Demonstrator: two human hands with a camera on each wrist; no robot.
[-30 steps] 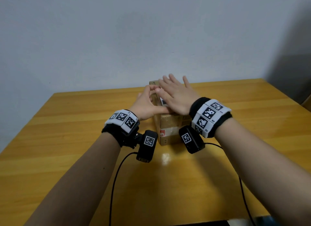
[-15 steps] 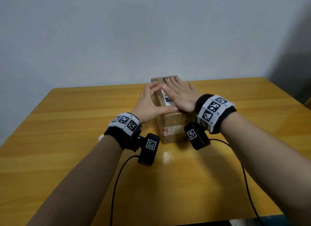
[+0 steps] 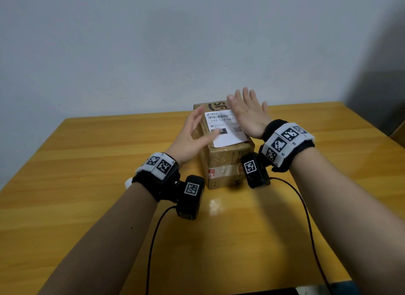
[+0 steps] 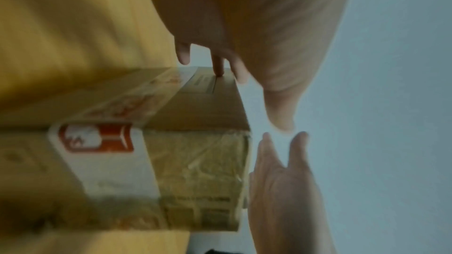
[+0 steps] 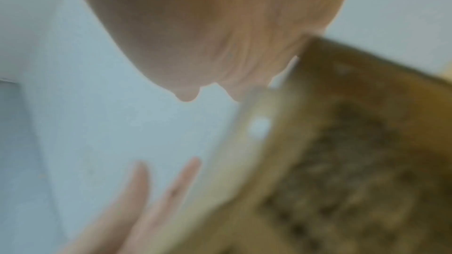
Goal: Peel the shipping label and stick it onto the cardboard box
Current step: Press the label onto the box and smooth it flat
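Observation:
A taped cardboard box [image 3: 221,161] stands on the wooden table. The white shipping label [image 3: 228,130] lies flat on the box top, its barcode and print showing. My left hand [image 3: 192,134] is open at the box's left side, fingers spread and thumb over the label's near-left corner; contact is unclear. My right hand [image 3: 247,114] is open and raised above the box's far right edge, holding nothing. The left wrist view shows the box [image 4: 195,171] between the left hand [image 4: 257,36] and the right hand [image 4: 281,190]. The right wrist view is blurred: palm [image 5: 220,26], box [image 5: 342,161].
The yellow wooden table [image 3: 87,185] runs up to a plain grey wall. A small white scrap [image 3: 127,182] peeks out beside my left wrist. Two black cables [image 3: 153,240] trail from the wrist cameras toward the near edge. A dark object [image 3: 274,291] sits at the near edge.
Both hands lay flat on the label before. They have lifted off and spread apart, the right one upward and to the right, so the label is now uncovered.

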